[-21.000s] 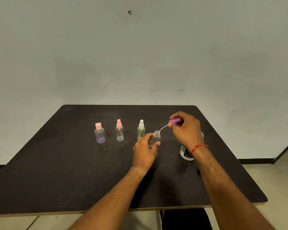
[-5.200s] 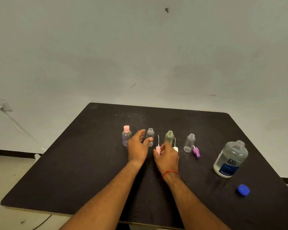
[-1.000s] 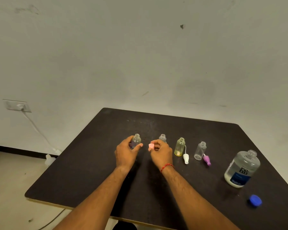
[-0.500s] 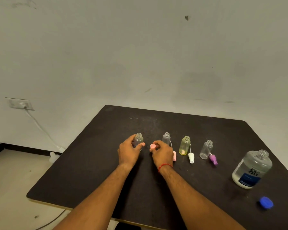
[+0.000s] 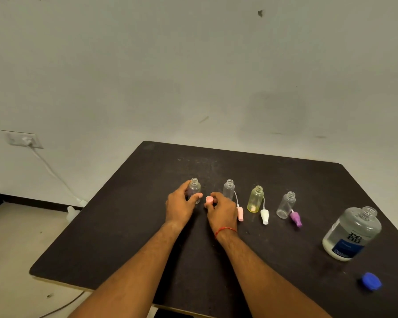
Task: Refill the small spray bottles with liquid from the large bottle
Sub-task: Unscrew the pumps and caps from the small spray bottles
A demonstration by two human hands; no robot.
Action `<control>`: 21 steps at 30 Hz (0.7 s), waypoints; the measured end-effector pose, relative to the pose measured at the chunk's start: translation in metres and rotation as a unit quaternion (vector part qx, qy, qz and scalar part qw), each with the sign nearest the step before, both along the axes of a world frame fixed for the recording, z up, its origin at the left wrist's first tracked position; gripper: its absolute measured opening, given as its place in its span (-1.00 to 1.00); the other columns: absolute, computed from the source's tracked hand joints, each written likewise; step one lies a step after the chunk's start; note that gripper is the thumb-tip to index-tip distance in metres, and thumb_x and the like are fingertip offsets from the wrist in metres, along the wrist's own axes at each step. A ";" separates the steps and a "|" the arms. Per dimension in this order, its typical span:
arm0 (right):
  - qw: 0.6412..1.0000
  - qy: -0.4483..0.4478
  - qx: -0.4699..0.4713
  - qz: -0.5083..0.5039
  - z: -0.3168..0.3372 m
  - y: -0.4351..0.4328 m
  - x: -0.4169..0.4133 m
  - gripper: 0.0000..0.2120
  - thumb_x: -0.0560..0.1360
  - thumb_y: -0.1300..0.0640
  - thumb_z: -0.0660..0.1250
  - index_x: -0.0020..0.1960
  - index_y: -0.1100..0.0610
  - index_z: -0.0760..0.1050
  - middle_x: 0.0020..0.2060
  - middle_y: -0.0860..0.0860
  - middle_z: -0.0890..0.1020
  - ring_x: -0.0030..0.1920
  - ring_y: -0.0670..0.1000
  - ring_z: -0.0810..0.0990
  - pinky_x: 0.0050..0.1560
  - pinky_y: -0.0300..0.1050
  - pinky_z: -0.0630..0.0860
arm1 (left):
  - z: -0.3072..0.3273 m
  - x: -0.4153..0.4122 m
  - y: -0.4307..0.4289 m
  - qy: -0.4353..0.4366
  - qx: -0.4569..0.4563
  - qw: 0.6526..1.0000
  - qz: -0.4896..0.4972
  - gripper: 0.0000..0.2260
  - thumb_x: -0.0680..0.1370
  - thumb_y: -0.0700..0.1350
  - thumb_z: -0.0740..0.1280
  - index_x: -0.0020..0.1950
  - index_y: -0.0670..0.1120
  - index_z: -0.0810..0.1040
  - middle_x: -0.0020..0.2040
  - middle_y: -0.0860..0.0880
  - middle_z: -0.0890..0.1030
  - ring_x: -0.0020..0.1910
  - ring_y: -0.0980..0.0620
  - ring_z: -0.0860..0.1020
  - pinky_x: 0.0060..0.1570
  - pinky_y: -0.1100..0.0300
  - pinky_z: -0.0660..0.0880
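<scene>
Now the left hand [image 5: 179,207] curls its grip round the leftmost small spray bottle [image 5: 194,190], steadying it upright on the worktop [image 5: 129,226]. Just right of it, the right hand [image 5: 222,208] pinches a pink spray cap [image 5: 208,200], likely to set aside. Well right of both grips stands the open large bottle [image 5: 352,234].

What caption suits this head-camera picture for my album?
The left hand grips an uncapped small bottle while the right hand holds a pink cap beside it.
</scene>
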State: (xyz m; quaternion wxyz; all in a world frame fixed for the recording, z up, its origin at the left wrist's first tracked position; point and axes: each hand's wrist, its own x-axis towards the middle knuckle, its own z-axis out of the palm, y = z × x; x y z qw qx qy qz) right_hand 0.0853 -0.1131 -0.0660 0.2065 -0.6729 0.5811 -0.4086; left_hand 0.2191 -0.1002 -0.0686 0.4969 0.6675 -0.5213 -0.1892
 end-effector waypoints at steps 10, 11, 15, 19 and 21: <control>1.000 0.002 0.007 0.021 0.003 0.011 -0.009 -0.93 0.55 0.03 0.35 -0.02 0.02 0.55 -0.26 -0.11 0.61 -0.27 -0.15 0.56 -0.24 -0.35 0.38 | -0.004 -0.001 0.000 0.015 0.040 0.999 -0.007 -0.34 0.47 0.01 0.52 0.53 0.02 0.37 0.35 0.01 0.58 0.33 0.05 0.54 0.37 0.03 0.47; 1.000 0.002 0.013 0.028 0.003 0.012 -0.011 -0.93 0.51 0.06 0.39 -0.02 0.00 0.54 -0.24 -0.11 0.62 -0.26 -0.15 0.58 -0.21 -0.30 0.44 | -0.004 -0.002 0.002 0.023 0.040 0.999 -0.001 -0.31 0.47 0.01 0.52 0.55 0.00 0.34 0.38 -0.01 0.56 0.36 0.02 0.52 0.39 0.05 0.44; 0.998 -0.019 0.019 0.050 0.003 0.024 -0.022 -0.76 0.43 0.15 0.47 0.07 0.00 0.57 -0.18 -0.12 0.60 -0.22 -0.13 0.60 -0.07 -0.22 0.56 | 0.008 -0.013 0.017 0.001 -0.001 0.998 0.067 -0.39 0.51 0.03 0.48 0.51 -0.02 0.37 0.39 -0.02 0.52 0.39 0.00 0.46 0.36 0.03 0.40; 0.998 -0.021 -0.005 0.051 -0.001 0.037 -0.035 -0.80 0.43 0.08 0.47 0.04 0.00 0.59 -0.20 -0.14 0.59 -0.22 -0.14 0.57 -0.09 -0.25 0.54 | 0.020 -0.025 0.032 -0.072 -0.061 0.987 0.133 -0.61 0.56 0.08 0.40 0.35 0.01 0.49 0.27 0.03 0.53 0.27 -0.02 0.45 0.24 0.02 0.35; 0.998 -0.026 -0.011 0.055 -0.003 0.041 -0.045 -0.79 0.44 0.08 0.46 0.07 0.02 0.59 -0.17 -0.13 0.61 -0.19 -0.16 0.58 -0.08 -0.27 0.56 | 0.022 -0.034 0.037 -0.075 -0.090 0.986 0.118 -0.69 0.56 0.07 0.39 0.28 0.02 0.53 0.20 0.05 0.54 0.20 0.01 0.46 0.18 0.04 0.42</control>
